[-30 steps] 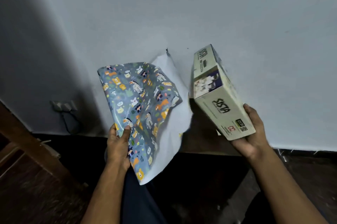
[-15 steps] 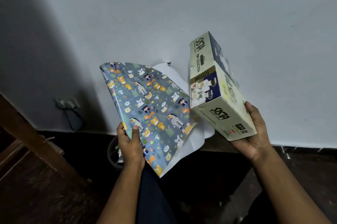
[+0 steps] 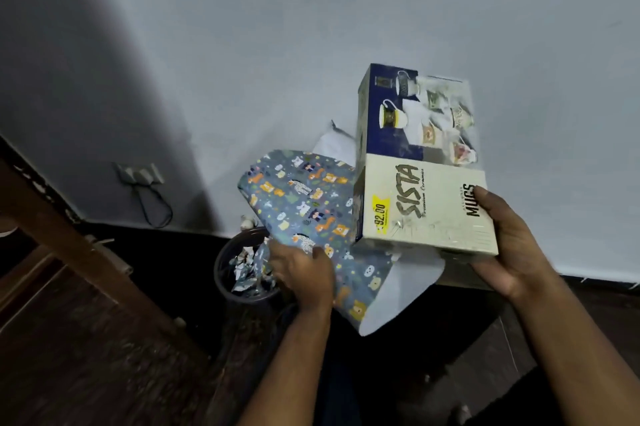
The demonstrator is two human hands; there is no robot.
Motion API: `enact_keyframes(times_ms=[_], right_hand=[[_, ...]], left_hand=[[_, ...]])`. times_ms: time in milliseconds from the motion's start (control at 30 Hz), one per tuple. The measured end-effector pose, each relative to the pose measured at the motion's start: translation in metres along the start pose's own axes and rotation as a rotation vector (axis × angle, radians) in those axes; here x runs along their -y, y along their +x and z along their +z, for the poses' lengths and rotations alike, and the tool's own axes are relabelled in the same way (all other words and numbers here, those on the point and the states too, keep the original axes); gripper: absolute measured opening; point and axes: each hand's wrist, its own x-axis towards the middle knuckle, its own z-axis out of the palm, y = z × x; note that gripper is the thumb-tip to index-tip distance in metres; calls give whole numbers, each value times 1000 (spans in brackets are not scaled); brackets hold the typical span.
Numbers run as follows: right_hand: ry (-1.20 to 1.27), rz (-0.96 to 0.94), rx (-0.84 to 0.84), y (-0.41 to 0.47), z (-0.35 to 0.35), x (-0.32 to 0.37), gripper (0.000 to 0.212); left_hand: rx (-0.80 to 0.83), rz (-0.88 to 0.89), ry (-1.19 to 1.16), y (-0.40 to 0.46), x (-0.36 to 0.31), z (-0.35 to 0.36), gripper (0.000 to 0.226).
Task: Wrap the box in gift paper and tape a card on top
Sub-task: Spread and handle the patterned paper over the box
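Turning face-up since a moment ago, the box [image 3: 427, 207] stays gripped by the right hand [image 3: 504, 242]; the left hand [image 3: 304, 273] pinches the gift paper [image 3: 304, 203], wrapping not yet begun.

The gift paper [image 3: 304, 207] is slate blue, printed with small cartoon animals in orange, yellow, white and black-striped white, plus green leaves; its underside is plain white. The box [image 3: 420, 190] is cream below, lettered in black, with a yellow price sticker, and dark navy above with pictures of white and yellow mugs. The wall [image 3: 311, 27] is pale grey-blue. The bin [image 3: 221, 273] is dark, holding scraps of the same blue paper.
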Motion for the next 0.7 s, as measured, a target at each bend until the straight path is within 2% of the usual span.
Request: enact_keyframes(times_ms=[67,133,233,300,433,533,633,700], right_hand=[[-37,32,5,1,-1,-4,53],[-44,58,7,1,0,-7,51],[28,103,15,-1,6,-12,48],[89,125,35,-4,13,-15,49],[174,127,80,-4,22,-23,52],[221,128,89,-1,22,-30,56],[228,104,94,3,21,-32,56],[237,82,80,5,21,-31,51]], left_hand=[[-4,160,215,-11,-5,-3,82],[82,461,251,-13,1,1,64],[431,510,87,-27,5,4,64],[503,560,125,-38,5,8,55],[492,623,158,-47,6,13,45],[407,610,162,-39,9,17,24],[317,600,160,-28,7,18,30],[242,563,134,-28,-1,11,17]])
